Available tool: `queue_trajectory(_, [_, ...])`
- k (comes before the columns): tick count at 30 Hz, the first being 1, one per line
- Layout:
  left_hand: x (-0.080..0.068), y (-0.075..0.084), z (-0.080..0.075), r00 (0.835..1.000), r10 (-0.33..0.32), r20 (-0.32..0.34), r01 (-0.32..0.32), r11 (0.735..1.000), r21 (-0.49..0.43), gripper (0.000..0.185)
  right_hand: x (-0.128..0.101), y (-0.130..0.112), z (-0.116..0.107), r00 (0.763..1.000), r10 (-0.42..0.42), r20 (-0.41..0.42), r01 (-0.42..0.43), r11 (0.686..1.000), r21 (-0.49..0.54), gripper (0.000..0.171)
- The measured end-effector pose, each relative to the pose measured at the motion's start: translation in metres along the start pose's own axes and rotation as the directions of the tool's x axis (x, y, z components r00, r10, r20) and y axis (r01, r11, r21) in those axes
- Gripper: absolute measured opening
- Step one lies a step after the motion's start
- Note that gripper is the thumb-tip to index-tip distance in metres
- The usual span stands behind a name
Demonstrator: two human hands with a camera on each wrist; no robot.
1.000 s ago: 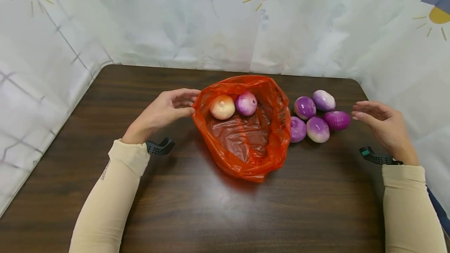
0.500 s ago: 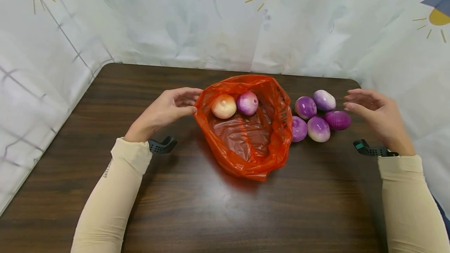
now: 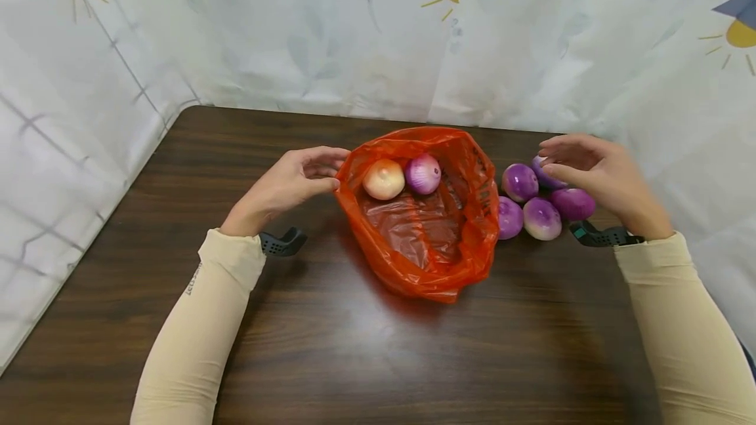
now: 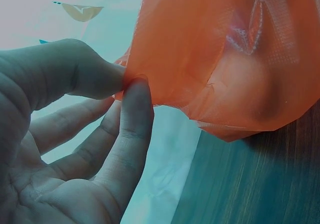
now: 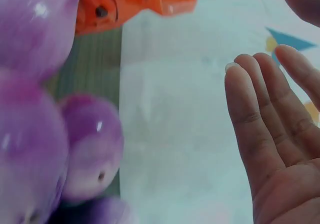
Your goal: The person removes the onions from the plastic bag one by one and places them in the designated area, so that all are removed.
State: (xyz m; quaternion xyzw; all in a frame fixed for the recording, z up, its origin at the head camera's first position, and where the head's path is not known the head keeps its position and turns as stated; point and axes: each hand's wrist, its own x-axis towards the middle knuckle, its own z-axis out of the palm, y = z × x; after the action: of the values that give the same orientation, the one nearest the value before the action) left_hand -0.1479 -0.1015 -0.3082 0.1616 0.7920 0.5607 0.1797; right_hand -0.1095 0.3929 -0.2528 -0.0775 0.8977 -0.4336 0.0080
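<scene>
**Caller:** Dark wood-grain table (image 3: 331,346), pale printed sheet (image 3: 295,38) hung behind it, and an orange plastic bag (image 3: 425,267) sitting near the middle with its mouth open toward the camera.

**Analyst:** Look at the left hand (image 3: 289,182). It's at the bag's left rim, and the left wrist view shows it plainly: thumb and forefinger pinching the thin orange film, the other fingers loosely bent below.

**Caller:** Inside the bag, two onions at the far end: a pale yellow onion (image 3: 384,180) and a pink-purple onion (image 3: 422,174), touching side by side.

**Analyst:** Over on the right, a cluster of purple onions (image 3: 541,218) lies on the table just beside the bag. Five of them, packed together, the nearest one pressed against the bag's wall.

**Caller:** And the right hand (image 3: 590,172)?

**Analyst:** Above the far onions of that cluster, palm down, fingers relaxed and spread. The right wrist view shows the fingers straight with nothing between them, onions close underneath. Whether the fingertips touch the rearmost onion, that can't be told from these angles.

**Caller:** Cream sleeves (image 3: 195,320) on both arms, black straps at the wrists.
</scene>
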Motion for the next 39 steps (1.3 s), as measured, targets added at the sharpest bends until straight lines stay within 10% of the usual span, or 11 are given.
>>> queue_trajectory(26, [0.002,0.001,0.001,1.0,0.025,0.008,-0.025,0.999,-0.034,0.049,0.045,-0.059,0.062,0.966,-0.142,0.216,0.151,0.988,-0.026,0.039])
queue_trajectory(39, [-0.003,0.0,-0.001,0.999,0.047,0.001,-0.047,0.998,-0.041,0.048,0.069,-0.073,0.095,0.902,-0.295,0.315,0.282,0.955,0.089,0.035])
